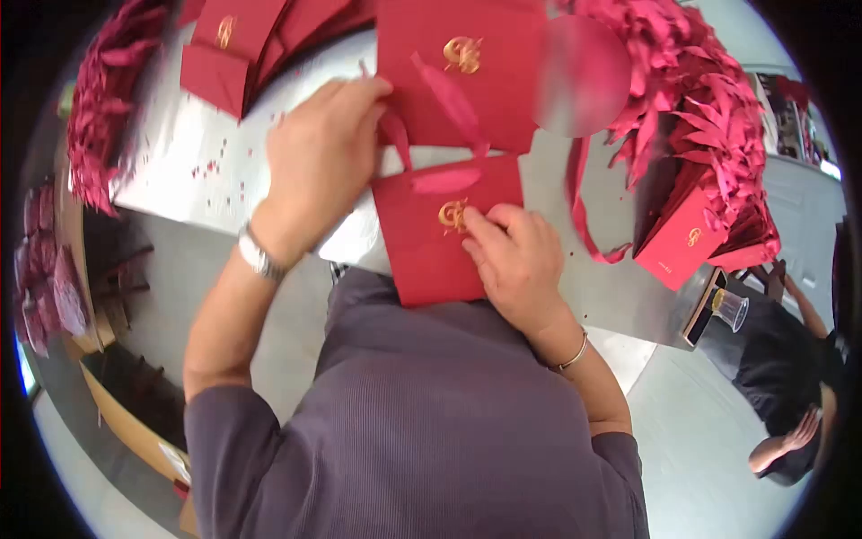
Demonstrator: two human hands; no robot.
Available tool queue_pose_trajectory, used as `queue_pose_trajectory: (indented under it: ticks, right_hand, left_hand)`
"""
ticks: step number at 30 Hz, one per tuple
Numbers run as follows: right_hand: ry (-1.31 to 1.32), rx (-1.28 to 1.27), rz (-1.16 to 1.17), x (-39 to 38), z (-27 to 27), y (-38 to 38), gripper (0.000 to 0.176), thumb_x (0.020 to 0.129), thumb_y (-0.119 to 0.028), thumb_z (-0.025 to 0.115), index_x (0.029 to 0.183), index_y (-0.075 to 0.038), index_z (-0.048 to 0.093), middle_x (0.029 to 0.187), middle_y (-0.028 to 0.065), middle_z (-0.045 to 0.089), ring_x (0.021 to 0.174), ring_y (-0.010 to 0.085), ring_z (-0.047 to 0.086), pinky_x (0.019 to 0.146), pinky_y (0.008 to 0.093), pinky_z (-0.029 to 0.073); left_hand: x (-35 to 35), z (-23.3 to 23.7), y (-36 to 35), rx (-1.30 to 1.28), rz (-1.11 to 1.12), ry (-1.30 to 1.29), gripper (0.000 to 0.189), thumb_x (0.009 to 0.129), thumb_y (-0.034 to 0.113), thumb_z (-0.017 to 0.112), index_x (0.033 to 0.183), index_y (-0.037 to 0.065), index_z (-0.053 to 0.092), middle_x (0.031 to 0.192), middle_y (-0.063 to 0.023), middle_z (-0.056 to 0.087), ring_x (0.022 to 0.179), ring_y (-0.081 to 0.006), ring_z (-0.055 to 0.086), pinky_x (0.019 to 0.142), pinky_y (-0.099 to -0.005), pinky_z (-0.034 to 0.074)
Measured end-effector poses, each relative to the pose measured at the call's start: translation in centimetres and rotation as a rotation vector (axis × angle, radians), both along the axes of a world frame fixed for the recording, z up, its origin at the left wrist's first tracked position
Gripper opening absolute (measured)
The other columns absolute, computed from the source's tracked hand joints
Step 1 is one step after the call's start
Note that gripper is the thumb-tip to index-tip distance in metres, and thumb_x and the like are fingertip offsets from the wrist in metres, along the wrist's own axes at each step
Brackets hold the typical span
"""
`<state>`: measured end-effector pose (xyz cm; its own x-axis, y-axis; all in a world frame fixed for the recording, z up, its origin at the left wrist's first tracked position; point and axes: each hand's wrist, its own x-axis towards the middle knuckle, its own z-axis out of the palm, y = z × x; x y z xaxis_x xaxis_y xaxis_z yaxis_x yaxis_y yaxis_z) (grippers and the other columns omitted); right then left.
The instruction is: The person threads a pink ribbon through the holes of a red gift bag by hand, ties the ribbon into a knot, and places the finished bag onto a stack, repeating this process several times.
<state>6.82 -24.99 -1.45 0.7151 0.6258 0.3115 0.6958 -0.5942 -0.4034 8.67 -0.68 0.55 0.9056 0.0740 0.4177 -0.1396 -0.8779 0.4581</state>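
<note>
Close against the purple shirt [422, 431], a small red bag [422, 256] lies flat at the table's [180, 153] near edge. The right hand [519, 260], a bracelet [575, 352] at its wrist, rests on the bag with its fingertips together by the gold emblem [452, 214]; I cannot tell whether the thumb clamps the bag from below. Just beyond, the left hand [319, 162], which wears a watch [256, 256], has its fingers curled and pinched on the pink ribbon [449, 178] at the bag's top edge. The table is pale and shiny, dotted with red scraps [215, 166]. Farther back lies a bigger bag [458, 81]. Stacks of bags [709, 180] crowd the right side and the far left. Off to the right, beside a clear cup [732, 310], another person [790, 386] in black is on the grey floor [700, 440].
</note>
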Motion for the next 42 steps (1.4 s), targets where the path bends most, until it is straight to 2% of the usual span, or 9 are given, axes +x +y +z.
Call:
queue_pose_trajectory:
  ticks: [10,12,16,20,23,26,34,39,42]
  right_hand:
    - [-0.005,0.21,-0.032,-0.1,0.2,-1.3,0.027,0.073,-0.016,0.074,0.098,-0.008,0.068,0.099,0.0055,0.062,0.085,0.0239,0.059,0.074,0.0378,0.048]
    - [-0.245,0.169,-0.244,2.1,0.7,-2.1,0.024,0.077,-0.015,0.071,0.099,-0.006,0.067,0.099,0.0101,0.062,0.087,0.0281,0.059,0.075,0.0386,0.049]
    - [-0.089,-0.01,-0.632,6.9,0.7,-2.8,0.02,0.082,-0.014,0.064,0.1,-0.005,0.064,0.096,0.0154,0.063,0.086,0.0367,0.061,0.074,0.0444,0.051]
    - [0.148,-0.181,-0.508,6.7,0.7,-5.0,0.018,0.081,-0.012,0.064,0.098,-0.005,0.064,0.09,0.0146,0.064,0.081,0.037,0.062,0.07,0.0447,0.052]
    - [-0.111,0.003,-0.451,4.1,4.0,-7.8,0.006,0.079,-0.006,0.06,0.084,-0.005,0.059,0.082,0.0114,0.061,0.067,0.0338,0.062,0.059,0.041,0.052]
    - [-0.043,-0.102,-0.446,1.7,4.8,-11.2,0.008,0.078,-0.007,0.062,0.086,-0.004,0.059,0.083,0.0103,0.061,0.071,0.0328,0.062,0.061,0.0407,0.052]
    - [-0.008,-0.048,-0.346,2.0,4.1,-8.7,0.032,0.078,-0.015,0.071,0.107,-0.002,0.063,0.099,0.0142,0.062,0.092,0.0336,0.06,0.078,0.0415,0.049]
    - [0.055,-0.027,-0.3,4.0,1.3,-4.6,0.026,0.081,-0.019,0.069,0.103,-0.005,0.064,0.096,0.0115,0.063,0.092,0.0312,0.059,0.077,0.0394,0.049]
    - [0.107,-0.041,-0.369,4.7,1.2,-3.6,0.02,0.083,-0.019,0.066,0.098,-0.006,0.064,0.09,0.0109,0.063,0.087,0.0304,0.06,0.075,0.0393,0.048]
  left_hand:
    - [-0.4,2.5,-5.9,0.232,-0.306,0.263,0.016,0.078,0.016,0.07,0.09,0.006,0.066,0.081,-0.0094,0.062,0.077,-0.0294,0.061,0.064,-0.0391,0.05]
    - [-0.2,2.9,-5.5,0.031,-0.253,0.399,0.016,0.077,0.017,0.071,0.086,0.006,0.064,0.082,-0.0107,0.064,0.076,-0.0311,0.062,0.065,-0.04,0.05]
    - [-0.5,6.7,-4.5,-0.125,-0.318,0.494,0.016,0.074,0.011,0.073,0.08,0.003,0.061,0.079,-0.0127,0.064,0.07,-0.0322,0.062,0.06,-0.039,0.047]
    - [-1.2,11.2,-2.1,-0.321,-0.375,0.341,0.017,0.075,-0.002,0.071,0.09,-0.001,0.063,0.074,-0.0103,0.057,0.062,-0.0188,0.055,0.059,-0.0294,0.044]
    - [-1.6,12.3,-0.9,-0.274,-0.37,0.145,0.023,0.077,0.0,0.068,0.099,-0.003,0.064,0.094,-0.0107,0.067,0.086,-0.0233,0.066,0.075,-0.0273,0.05]
    - [-1.0,7.7,1.3,-0.369,-0.594,0.073,0.02,0.077,-0.002,0.067,0.096,-0.003,0.062,0.107,-0.0149,0.067,0.095,-0.0281,0.065,0.08,-0.0348,0.051]
    - [-1.7,0.3,3.3,0.039,-0.364,-0.001,0.036,0.073,-0.012,0.06,0.106,0.003,0.063,0.121,-0.0171,0.06,0.11,-0.0366,0.057,0.092,-0.041,0.048]
    - [-3.3,2.0,2.9,-0.187,-0.139,-0.02,0.029,0.079,-0.01,0.06,0.106,0.0,0.065,0.097,-0.0134,0.066,0.082,-0.0241,0.066,0.072,-0.0305,0.053]
    - [-3.8,2.3,-1.1,-0.171,-0.231,0.044,0.022,0.078,-0.001,0.068,0.1,0.001,0.066,0.092,-0.0162,0.065,0.083,-0.0335,0.063,0.074,-0.0383,0.052]
